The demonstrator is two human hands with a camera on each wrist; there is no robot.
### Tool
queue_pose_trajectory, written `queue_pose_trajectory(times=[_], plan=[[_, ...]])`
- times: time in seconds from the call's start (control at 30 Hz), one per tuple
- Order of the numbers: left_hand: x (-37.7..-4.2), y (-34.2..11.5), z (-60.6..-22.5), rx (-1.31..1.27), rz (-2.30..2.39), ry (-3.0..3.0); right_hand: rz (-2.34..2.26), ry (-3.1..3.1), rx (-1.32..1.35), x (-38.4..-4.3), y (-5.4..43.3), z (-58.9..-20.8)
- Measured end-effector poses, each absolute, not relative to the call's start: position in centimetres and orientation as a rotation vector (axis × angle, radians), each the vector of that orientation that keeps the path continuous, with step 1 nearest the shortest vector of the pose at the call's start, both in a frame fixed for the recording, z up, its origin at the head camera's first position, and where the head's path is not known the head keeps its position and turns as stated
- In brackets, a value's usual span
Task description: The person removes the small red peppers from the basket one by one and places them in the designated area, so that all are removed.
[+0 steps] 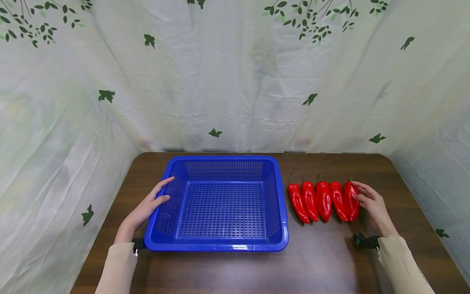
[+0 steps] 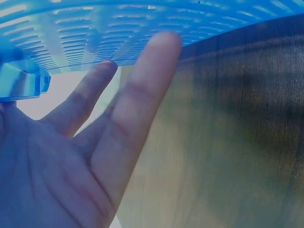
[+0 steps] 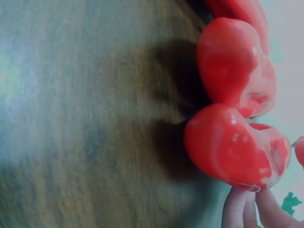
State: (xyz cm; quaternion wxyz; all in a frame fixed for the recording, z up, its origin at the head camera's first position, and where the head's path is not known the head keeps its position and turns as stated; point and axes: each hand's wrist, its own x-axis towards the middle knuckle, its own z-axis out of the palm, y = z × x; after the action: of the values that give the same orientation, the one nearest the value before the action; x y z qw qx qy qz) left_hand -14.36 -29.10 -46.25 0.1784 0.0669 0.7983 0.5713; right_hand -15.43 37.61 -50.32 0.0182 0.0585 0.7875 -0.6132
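Observation:
A blue plastic basket with slotted walls stands on the table. At its left side, my left hand rests with thumb and index finger over the rim. The left wrist view shows other fingers of that hand lying straight against the slotted outer wall. Several glossy red peppers lie side by side to the basket's right. My right hand touches the rightmost pepper with its fingertips. In the right wrist view this pepper sits on the table, with fingers along its side.
The brown wooden table has rounded far corners. A pale curtain with green leaf prints hangs behind it and along both sides. Each wrist wears a dark strap.

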Motion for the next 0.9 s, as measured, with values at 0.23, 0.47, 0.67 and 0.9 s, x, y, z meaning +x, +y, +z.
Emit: queue_pose_trajectory(times=[0.23,0.47,0.67,0.9], plan=[[-14.7,-29.1,-46.2,0.231,1.606,2.277,-1.769,2.523,0.201,-15.3,37.6,-50.3],[-14.8,-29.3,-45.9,0.226,1.566,2.304,-1.759,2.519,0.249,-15.3,37.5,-50.5],[-14.5,-29.4,-45.7,0.221,1.484,2.394,-1.899,2.497,0.228,-15.2,37.8,-50.0],[-14.1,-30.2,-44.8,0.297,1.451,2.513,-1.900,2.593,0.187,-15.1,37.1,-48.4]])
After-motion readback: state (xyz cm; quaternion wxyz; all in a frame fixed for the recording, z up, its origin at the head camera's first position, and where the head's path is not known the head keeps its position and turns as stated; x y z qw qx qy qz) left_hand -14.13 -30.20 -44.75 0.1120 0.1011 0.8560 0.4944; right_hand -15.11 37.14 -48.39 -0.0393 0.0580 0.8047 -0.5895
